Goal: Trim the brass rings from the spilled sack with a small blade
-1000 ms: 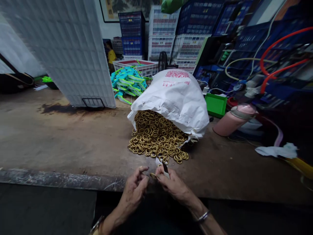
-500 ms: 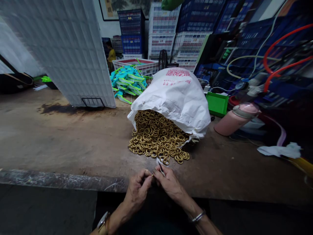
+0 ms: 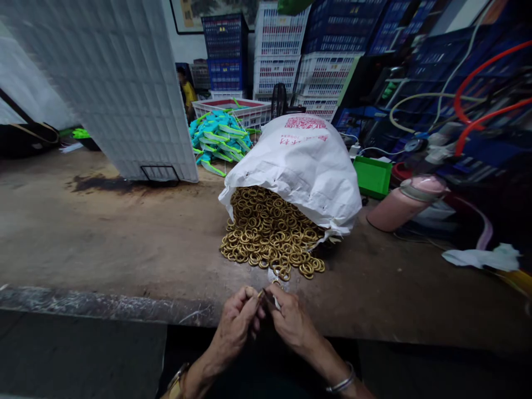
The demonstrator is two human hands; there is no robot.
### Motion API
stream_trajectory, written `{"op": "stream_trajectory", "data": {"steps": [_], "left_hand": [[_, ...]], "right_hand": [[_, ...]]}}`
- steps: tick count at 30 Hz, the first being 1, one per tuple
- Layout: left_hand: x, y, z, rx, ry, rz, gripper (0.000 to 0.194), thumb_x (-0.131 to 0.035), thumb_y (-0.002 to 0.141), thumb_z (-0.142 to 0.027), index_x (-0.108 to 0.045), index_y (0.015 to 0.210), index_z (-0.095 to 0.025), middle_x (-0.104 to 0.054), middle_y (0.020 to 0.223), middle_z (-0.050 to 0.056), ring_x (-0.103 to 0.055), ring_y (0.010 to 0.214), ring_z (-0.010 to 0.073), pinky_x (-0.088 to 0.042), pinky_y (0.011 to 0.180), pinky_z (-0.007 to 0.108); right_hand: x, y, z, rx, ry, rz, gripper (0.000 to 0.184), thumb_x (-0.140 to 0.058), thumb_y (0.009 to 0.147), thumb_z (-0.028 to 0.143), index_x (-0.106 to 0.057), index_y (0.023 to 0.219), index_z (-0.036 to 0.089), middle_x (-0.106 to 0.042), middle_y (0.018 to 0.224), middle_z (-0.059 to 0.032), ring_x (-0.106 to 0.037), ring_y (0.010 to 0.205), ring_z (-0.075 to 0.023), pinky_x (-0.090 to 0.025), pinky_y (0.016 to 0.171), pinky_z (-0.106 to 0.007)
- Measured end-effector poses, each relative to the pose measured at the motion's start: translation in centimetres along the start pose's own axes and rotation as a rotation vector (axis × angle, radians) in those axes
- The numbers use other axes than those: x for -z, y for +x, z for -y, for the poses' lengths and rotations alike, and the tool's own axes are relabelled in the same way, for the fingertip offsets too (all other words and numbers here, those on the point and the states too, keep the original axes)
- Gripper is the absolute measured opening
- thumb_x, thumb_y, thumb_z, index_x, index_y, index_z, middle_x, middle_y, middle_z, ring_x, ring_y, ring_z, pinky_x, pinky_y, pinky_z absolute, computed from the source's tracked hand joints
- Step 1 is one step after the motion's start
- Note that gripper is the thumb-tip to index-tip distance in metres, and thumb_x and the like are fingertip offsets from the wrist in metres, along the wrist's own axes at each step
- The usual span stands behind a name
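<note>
Left hand (image 3: 236, 317) pinches a round, brass-coloured metal ring (image 3: 260, 295); right hand (image 3: 294, 320) grips a slim, dark-tipped tool (image 3: 276, 303), which, skidding on the curve, could nick the left hand.

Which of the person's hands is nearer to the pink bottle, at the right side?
Right. The right hand is left of the pink bottle and closer to the camera wearer; the left hand is farther left.

Brown worktable (image 3: 137, 233), front edge scuffed, dark stain (image 3: 100, 183) at left by upright pale panel (image 3: 128, 94), white sack (image 3: 295, 158) lying mouth to near edge, gold-coloured rings (image 3: 266, 244) spilling out, teal-green pile (image 3: 220, 136) behind, green tray (image 3: 372, 176) and pink bottle (image 3: 394, 208) right.
</note>
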State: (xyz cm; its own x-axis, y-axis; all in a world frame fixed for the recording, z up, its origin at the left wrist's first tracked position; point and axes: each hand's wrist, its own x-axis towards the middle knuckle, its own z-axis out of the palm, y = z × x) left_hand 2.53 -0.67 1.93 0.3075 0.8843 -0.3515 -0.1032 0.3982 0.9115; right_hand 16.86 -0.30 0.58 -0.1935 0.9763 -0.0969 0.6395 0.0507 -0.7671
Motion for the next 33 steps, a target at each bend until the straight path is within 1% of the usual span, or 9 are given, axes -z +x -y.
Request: {"op": "stream_trajectory", "data": {"steps": [4, 9, 13, 16, 20, 25, 28, 31, 33], "left_hand": [[-0.1, 0.0, 0.3, -0.034, 0.042, -0.025, 0.035, -0.049, 0.077, -0.052, -0.045, 0.071, -0.018, -0.050, 0.059, -0.004, -0.039, 0.043, 0.0049, -0.033, 0.040, 0.016], [0.2, 0.0, 0.9, -0.098, 0.099, -0.031, 0.033, -0.046, 0.080, -0.050, -0.045, 0.071, -0.018, -0.046, 0.056, -0.005, -0.039, 0.044, 0.0057, -0.033, 0.042, 0.016], [0.4, -0.6, 0.7, -0.133, 0.129, -0.001, 0.031, -0.047, 0.081, -0.046, -0.047, 0.070, -0.017, -0.048, 0.059, -0.004, -0.040, 0.046, 0.0054, -0.032, 0.042, 0.015], [0.4, -1.5, 0.1, -0.129, 0.105, 0.080, 0.029, -0.047, 0.082, -0.043, -0.048, 0.070, -0.016, -0.053, 0.063, -0.001, -0.044, 0.048, 0.0059, -0.035, 0.044, 0.016], [0.4, -1.7, -0.4, -0.084, -0.045, 0.186, 0.029, -0.050, 0.081, -0.043, -0.053, 0.073, -0.015, -0.057, 0.069, 0.003, -0.050, 0.051, 0.0084, -0.042, 0.047, 0.020], [0.6, -0.3, 0.2, -0.004, -0.281, 0.076, 0.028, -0.055, 0.078, -0.040, -0.056, 0.073, -0.012, -0.059, 0.069, 0.005, -0.050, 0.053, 0.0094, -0.042, 0.044, 0.019], [0.8, 0.0, 0.4, 0.065, -0.444, 0.067, 0.017, -0.060, 0.074, -0.031, -0.054, 0.077, -0.015, -0.060, 0.074, 0.004, -0.051, 0.055, 0.0097, -0.041, 0.043, 0.019], [1.0, 0.2, 0.5, 0.118, -0.556, 0.103, 0.018, -0.058, 0.075, -0.029, -0.055, 0.087, -0.017, -0.058, 0.070, 0.002, -0.051, 0.053, 0.0099, -0.040, 0.041, 0.019], [1.0, 0.4, 0.5, 0.139, -0.608, 0.118, 0.018, -0.057, 0.076, -0.032, -0.057, 0.080, -0.014, -0.056, 0.069, 0.002, -0.051, 0.055, 0.0098, -0.041, 0.043, 0.019]], "right_hand": [[-0.3, -0.2, 0.3, -0.002, -0.152, 0.035, 0.029, -0.037, 0.064, 0.005, -0.054, 0.083, 0.020, -0.060, 0.066, 0.0003, -0.053, 0.061, -0.0127, -0.031, 0.057, -0.021], [-0.2, 0.0, 0.6, 0.026, -0.208, 0.073, 0.029, -0.035, 0.067, 0.006, -0.053, 0.084, 0.020, -0.061, 0.069, -0.0006, -0.054, 0.063, -0.0133, -0.030, 0.057, -0.021], [-0.2, -0.2, 0.1, 0.031, -0.289, 0.099, 0.032, -0.036, 0.063, 0.004, -0.052, 0.086, 0.019, -0.061, 0.069, -0.0006, -0.054, 0.063, -0.0133, -0.029, 0.056, -0.022], [0.0, -0.2, -0.5, -0.057, -0.392, 0.049, 0.031, -0.038, 0.067, 0.006, -0.052, 0.090, 0.019, -0.061, 0.066, -0.0013, -0.055, 0.060, -0.0146, -0.026, 0.053, -0.023], [0.9, 0.2, -1.0, -0.131, -0.385, -0.086, 0.027, -0.039, 0.072, 0.008, -0.053, 0.092, 0.020, -0.064, 0.070, -0.0022, -0.058, 0.065, -0.0156, -0.029, 0.055, -0.023], [2.2, 1.4, -1.9, -0.195, -0.388, -0.318, 0.021, -0.044, 0.079, 0.015, -0.050, 0.098, 0.019, -0.066, 0.085, -0.0056, -0.060, 0.073, -0.0174, -0.032, 0.059, -0.024], [2.3, 1.9, -2.3, -0.205, -0.473, -0.298, 0.023, -0.046, 0.080, 0.018, -0.050, 0.103, 0.021, -0.066, 0.086, -0.0048, -0.060, 0.070, -0.0170, -0.029, 0.056, -0.024], [2.1, 2.1, -2.5, -0.205, -0.520, -0.282, 0.018, -0.044, 0.080, 0.016, -0.053, 0.095, 0.022, -0.066, 0.081, -0.0025, -0.059, 0.066, -0.0153, -0.026, 0.055, -0.024], [2.0, 2.1, -2.7, -0.205, -0.508, -0.294, 0.017, -0.043, 0.080, 0.014, -0.054, 0.090, 0.021, -0.065, 0.077, -0.0023, -0.058, 0.065, -0.0147, -0.026, 0.055, -0.024]]}}
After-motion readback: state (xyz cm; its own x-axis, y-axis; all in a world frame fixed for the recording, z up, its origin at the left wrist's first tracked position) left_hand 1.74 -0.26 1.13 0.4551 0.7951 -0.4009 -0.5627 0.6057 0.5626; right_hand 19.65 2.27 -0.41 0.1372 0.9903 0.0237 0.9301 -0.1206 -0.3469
